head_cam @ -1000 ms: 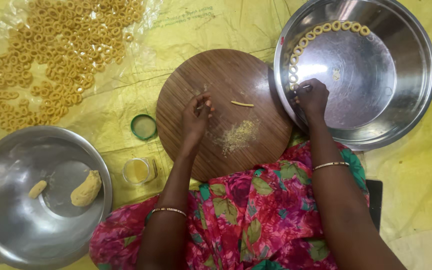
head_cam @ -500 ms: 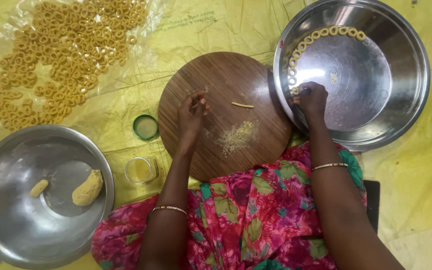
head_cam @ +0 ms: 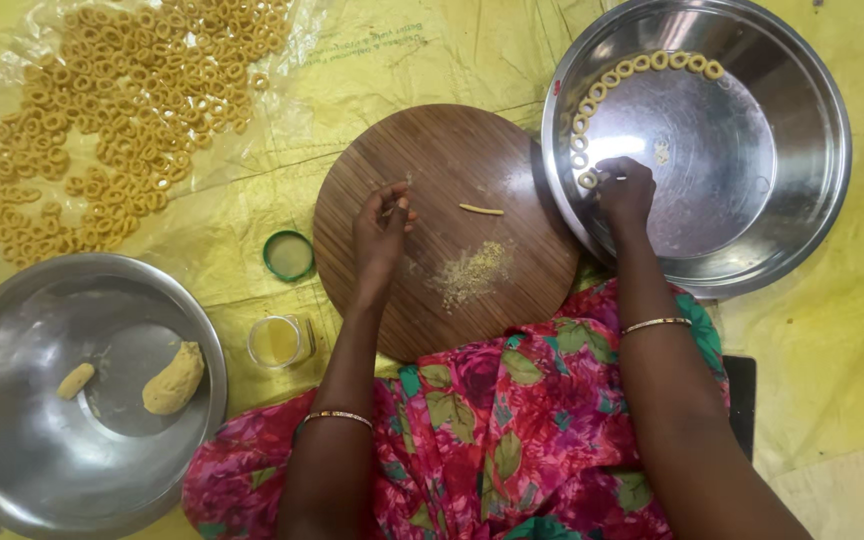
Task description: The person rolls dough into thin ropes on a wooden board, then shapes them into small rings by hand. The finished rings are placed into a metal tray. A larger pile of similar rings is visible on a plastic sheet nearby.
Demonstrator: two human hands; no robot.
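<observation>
The right hand [head_cam: 624,190] reaches into the big steel bowl [head_cam: 802,150] at the far right, fingertips pressed together at the low end of the curved row of dough rings [head_cam: 612,80] that lines the bowl's left wall; whether a ring sits in that pinch is hidden. To do this well, the ring should go down touching its neighbour, just inside the wall, set lightly so it keeps its shape. The left hand [head_cam: 380,235] rests on the round wooden board [head_cam: 452,140], fingers curled loosely, the grip closed on nothing I can make out. A short dough stick [head_cam: 480,209] lies just right of that hand, with a patch of crumbs [head_cam: 469,272] nearer the person. The bowl's rim overlaps the board's right edge, so the wrist has to lift over that lip. There is open steel across the bowl's floor and right wall. At the near left a second bowl [head_cam: 12,450] holds two dough lumps [head_cam: 174,378], with a small glass [head_cam: 277,341] and a green lid [head_cam: 289,256] between it and the board. Finished rings [head_cam: 122,110] spread over the yellow sheet [head_cam: 852,380] at the far left.
</observation>
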